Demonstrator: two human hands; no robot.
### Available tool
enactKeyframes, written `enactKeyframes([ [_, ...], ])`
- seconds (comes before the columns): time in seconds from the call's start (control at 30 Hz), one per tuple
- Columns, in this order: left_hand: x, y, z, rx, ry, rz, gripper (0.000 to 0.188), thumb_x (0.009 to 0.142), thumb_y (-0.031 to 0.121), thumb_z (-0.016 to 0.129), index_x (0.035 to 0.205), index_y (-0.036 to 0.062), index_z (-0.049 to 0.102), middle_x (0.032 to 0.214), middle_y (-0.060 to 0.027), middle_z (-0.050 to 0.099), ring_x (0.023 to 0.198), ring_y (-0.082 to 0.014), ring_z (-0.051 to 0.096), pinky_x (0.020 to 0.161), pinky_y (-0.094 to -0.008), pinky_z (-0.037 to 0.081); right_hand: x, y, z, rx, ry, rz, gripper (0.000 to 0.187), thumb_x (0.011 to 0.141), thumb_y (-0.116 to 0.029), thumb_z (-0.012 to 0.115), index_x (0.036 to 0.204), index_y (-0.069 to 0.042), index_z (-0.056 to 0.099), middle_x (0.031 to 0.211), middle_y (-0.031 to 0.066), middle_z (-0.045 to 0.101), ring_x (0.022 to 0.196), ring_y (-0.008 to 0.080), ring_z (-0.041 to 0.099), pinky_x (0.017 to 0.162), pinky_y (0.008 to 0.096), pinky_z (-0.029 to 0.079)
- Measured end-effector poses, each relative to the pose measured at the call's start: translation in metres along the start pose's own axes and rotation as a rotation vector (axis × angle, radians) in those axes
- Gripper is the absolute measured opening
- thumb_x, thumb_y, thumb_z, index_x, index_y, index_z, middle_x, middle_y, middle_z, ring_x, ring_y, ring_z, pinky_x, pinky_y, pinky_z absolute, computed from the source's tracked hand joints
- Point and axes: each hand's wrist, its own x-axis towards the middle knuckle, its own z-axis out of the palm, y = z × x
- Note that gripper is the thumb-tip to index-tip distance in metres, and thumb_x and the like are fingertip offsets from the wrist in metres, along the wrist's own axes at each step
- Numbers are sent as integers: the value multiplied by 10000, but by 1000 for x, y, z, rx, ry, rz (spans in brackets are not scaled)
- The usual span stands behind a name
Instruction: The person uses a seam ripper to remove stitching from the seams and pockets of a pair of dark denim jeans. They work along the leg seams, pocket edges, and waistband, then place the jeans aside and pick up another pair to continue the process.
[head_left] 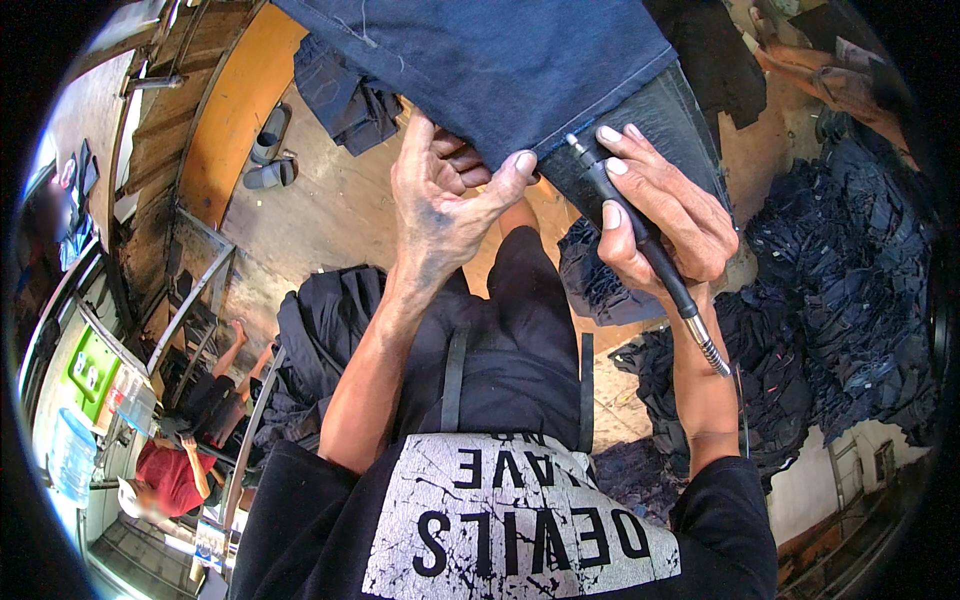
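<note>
A dark blue garment point(500, 70) with a stitched seam lies over a dark, flat board point(600, 170) at the top of the head view. At its near edge is my left hand point(440, 190), fingers curled under the cloth and thumb pressed at the hem. My right hand point(670, 210) grips a black pen-shaped rotary handpiece point(655, 255) between thumb and fingers. Its metal tip points at the garment's edge, close to my left thumb; I cannot tell whether it touches. From its rear end runs a metal spring sleeve.
Heaps of dark clothing point(860, 270) lie on the right, with more dark cloth point(325, 320) left of my legs. Slippers point(270, 160) rest on the floor at far left. A person in a red shirt point(170, 478) is at lower left, near a blue water jug point(72, 455).
</note>
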Motion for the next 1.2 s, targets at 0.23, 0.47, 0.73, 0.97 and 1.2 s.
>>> enactKeyframes([
  [0.23, -5, -10, -19, 284, 61, 69, 342, 880, 165, 928, 1020, -48, 700, 900, -95, 747, 920, -189, 767, 779, -316, 622, -2, -1, -6, -38, 88, 90, 221, 818, 5, 712, 1019, 80, 763, 1040, 263, 792, 1073, 376, 796, 1016, 513, 626],
  [0.47, 10, -61, -26, 319, 233, 21, 319, 831, 93, 911, 706, 0, 633, 656, -29, 620, 622, -89, 448, 560, -313, 376, 6, 2, -16, 4, 66, 135, 226, 823, 13, 720, 1028, 87, 778, 1013, 234, 801, 1068, 362, 802, 1030, 524, 621],
  [0.73, 15, -99, -29, 156, 220, 104, 239, 802, 31, 904, 751, 14, 671, 687, -31, 651, 695, -127, 478, 690, -326, 411, 3, 6, -6, 93, -47, 7, 214, 793, -3, 752, 992, 68, 787, 923, 198, 787, 1009, 368, 813, 977, 503, 656],
  [0.97, 18, -98, -29, 176, 229, 133, 237, 790, 53, 917, 751, 22, 686, 688, -27, 645, 719, -141, 493, 719, -336, 422, 6, 2, -3, 59, -119, -33, 222, 786, 10, 754, 998, 62, 794, 912, 194, 782, 1003, 363, 813, 971, 491, 659],
  [1.2, 15, -92, -33, 293, 197, 75, 220, 799, 29, 916, 813, -10, 700, 737, -23, 644, 767, -119, 537, 734, -318, 462, 5, 6, -4, 49, -92, -28, 233, 772, 6, 757, 994, 67, 789, 918, 201, 780, 994, 365, 814, 964, 491, 660],
])
